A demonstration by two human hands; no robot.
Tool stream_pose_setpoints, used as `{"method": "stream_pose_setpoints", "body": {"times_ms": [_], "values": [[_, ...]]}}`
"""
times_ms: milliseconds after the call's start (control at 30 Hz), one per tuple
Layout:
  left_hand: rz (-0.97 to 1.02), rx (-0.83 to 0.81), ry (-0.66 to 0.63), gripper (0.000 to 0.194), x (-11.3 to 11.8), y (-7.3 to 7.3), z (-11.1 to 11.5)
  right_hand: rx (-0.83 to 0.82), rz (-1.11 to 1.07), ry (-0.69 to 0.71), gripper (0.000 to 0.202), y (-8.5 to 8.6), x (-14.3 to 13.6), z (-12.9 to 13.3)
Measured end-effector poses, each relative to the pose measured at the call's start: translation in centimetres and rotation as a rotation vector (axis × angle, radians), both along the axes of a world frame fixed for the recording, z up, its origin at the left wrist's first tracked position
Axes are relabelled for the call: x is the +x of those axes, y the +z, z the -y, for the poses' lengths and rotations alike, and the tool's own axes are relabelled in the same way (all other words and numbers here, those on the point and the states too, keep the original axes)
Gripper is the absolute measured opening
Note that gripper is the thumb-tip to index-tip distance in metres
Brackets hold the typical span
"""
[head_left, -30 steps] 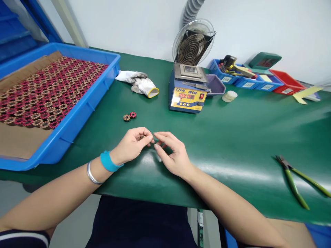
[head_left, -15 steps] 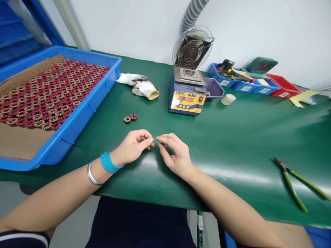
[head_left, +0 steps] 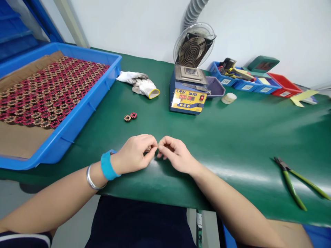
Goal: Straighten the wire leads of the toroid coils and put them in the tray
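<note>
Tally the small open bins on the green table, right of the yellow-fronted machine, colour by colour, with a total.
Blue bins: 3
Red bin: 1
Purple bin: 1
Total: 5

The desk [head_left: 219, 137] is green; the tray [head_left: 67, 134] is blue, its coils [head_left: 54, 91] mottled pink and tan; nearby, one loose coil [head_left: 127, 121] is tan-striped, another [head_left: 136, 116] pink-striped; the held coil [head_left: 148, 148] looks pale tan, though fingers mostly hide it; the wristband [head_left: 108, 167] is turquoise; the gloves [head_left: 144, 86] are white and grey, yellow-edged; the pliers [head_left: 291, 186] have green handles.
</note>
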State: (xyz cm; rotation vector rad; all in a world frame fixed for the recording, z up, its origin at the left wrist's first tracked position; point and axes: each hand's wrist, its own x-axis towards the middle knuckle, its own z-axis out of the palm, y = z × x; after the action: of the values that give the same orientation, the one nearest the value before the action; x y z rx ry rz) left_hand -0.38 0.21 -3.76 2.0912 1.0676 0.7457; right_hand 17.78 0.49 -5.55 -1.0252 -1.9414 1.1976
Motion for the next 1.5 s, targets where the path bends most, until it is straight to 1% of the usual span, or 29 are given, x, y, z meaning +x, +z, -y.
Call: {"method": "stream_pose_setpoints", "body": {"times_ms": [33, 67, 100, 133, 167, 267, 300, 333, 400, 467, 533, 600, 633, 667, 767, 800, 833, 867, 900, 933, 1033, 1100, 1167, 1267, 1300, 1333, 1367, 1400, 1500], "values": [[-0.039, 0.111, -0.016, 0.016, 0.0, 0.0, 0.2, -0.190, -0.064, 0.019, 0.015, -0.1, -0.1, 0.1], [-0.057, 0.167, -0.022, 0.017, 0.0, 0.1, 0.3, -0.325, -0.109, 0.041, 0.015, -0.1, -0.2, 0.1], [-0.050, 0.159, -0.018, 0.017, 0.0, 0.1, 0.3, -0.378, -0.130, 0.050, 0.016, -0.2, -0.2, 0.1], [-0.019, 0.094, 0.000, 0.017, 0.0, 0.2, 0.3, -0.332, -0.127, 0.034, 0.016, -0.2, -0.1, 0.1], [0.028, -0.014, 0.023, 0.015, -0.1, 0.3, 0.2, -0.199, -0.105, 0.001, 0.015, -0.2, 0.0, 0.1], [0.192, -0.395, 0.063, 0.014, -0.3, 0.6, -0.5, 0.449, 0.032, -0.055, 0.006, -0.2, 0.3, 0.0], [0.235, -0.488, 0.066, 0.014, -0.4, 0.7, -0.7, 0.647, 0.086, -0.055, 0.005, -0.2, 0.4, 0.0], [0.271, -0.557, 0.069, 0.014, -0.4, 0.8, -0.9, 0.799, 0.137, -0.047, 0.007, -0.2, 0.5, 0.0], [0.317, -0.641, 0.074, 0.013, -0.4, 1.0, -1.1, 0.979, 0.221, -0.047, 0.010, -0.2, 0.6, -0.1], [0.330, -0.683, 0.077, 0.014, -0.4, 1.0, -1.1, 1.062, 0.287, -0.055, 0.010, 0.0, 0.7, -0.1], [0.315, -0.695, 0.069, 0.015, -0.3, 1.0, -1.0, 1.098, 0.334, -0.040, 0.010, 0.1, 0.6, 0.0], [0.268, -0.631, 0.050, 0.015, -0.2, 0.8, -0.7, 1.026, 0.332, -0.030, 0.010, 0.2, 0.5, 0.1], [0.232, -0.544, 0.043, 0.014, -0.2, 0.7, -0.5, 0.916, 0.297, -0.036, 0.010, 0.2, 0.4, 0.2], [0.189, -0.416, 0.034, 0.013, -0.2, 0.6, -0.3, 0.745, 0.236, -0.038, 0.012, 0.2, 0.2, 0.2], [0.059, 0.036, -0.005, 0.015, -0.1, 0.3, 0.2, 0.025, -0.035, 0.022, 0.018, -0.1, -0.1, 0.3], [0.035, 0.128, -0.016, 0.016, -0.1, 0.3, 0.3, -0.179, -0.109, 0.058, 0.020, -0.2, -0.1, 0.3], [0.028, 0.153, -0.021, 0.017, -0.1, 0.3, 0.3, -0.314, -0.156, 0.088, 0.021, -0.3, -0.1, 0.2], [0.038, 0.112, -0.015, 0.017, -0.2, 0.3, 0.3, -0.359, -0.173, 0.094, 0.022, -0.3, 0.0, 0.2], [0.060, 0.018, -0.002, 0.015, -0.2, 0.4, 0.2, -0.309, -0.158, 0.072, 0.022, -0.2, 0.1, 0.1], [0.092, -0.106, 0.014, 0.014, -0.3, 0.5, 0.1, -0.175, -0.121, 0.037, 0.020, -0.2, 0.2, 0.0], [0.204, -0.477, 0.045, 0.012, -0.5, 0.9, -0.5, 0.456, 0.056, -0.037, 0.008, -0.1, 0.6, -0.1], [0.266, -0.615, 0.056, 0.013, -0.6, 1.2, -0.9, 0.809, 0.181, -0.039, 0.006, 0.0, 0.7, -0.1], [0.300, -0.681, 0.063, 0.014, -0.5, 1.3, -1.0, 1.012, 0.281, -0.048, 0.007, 0.0, 0.7, -0.1], [0.297, -0.696, 0.061, 0.015, -0.5, 1.3, -0.9, 1.132, 0.358, -0.049, 0.008, 0.2, 0.5, 0.0], [0.281, -0.671, 0.055, 0.015, -0.5, 1.2, -0.8, 1.121, 0.356, -0.044, 0.008, 0.2, 0.4, 0.1], [0.255, -0.618, 0.050, 0.015, -0.4, 1.1, -0.7, 1.066, 0.332, -0.045, 0.008, 0.2, 0.2, 0.2], [0.225, -0.528, 0.046, 0.013, -0.4, 1.0, -0.5, 0.952, 0.282, -0.059, 0.008, 0.2, 0.0, 0.3], [0.189, -0.402, 0.041, 0.012, -0.4, 0.9, -0.3, 0.774, 0.209, -0.071, 0.011, 0.1, -0.2, 0.4], [0.092, 0.030, 0.028, 0.012, -0.2, 0.5, 0.2, 0.046, -0.072, -0.047, 0.021, -0.3, -0.6, 0.6]]}}
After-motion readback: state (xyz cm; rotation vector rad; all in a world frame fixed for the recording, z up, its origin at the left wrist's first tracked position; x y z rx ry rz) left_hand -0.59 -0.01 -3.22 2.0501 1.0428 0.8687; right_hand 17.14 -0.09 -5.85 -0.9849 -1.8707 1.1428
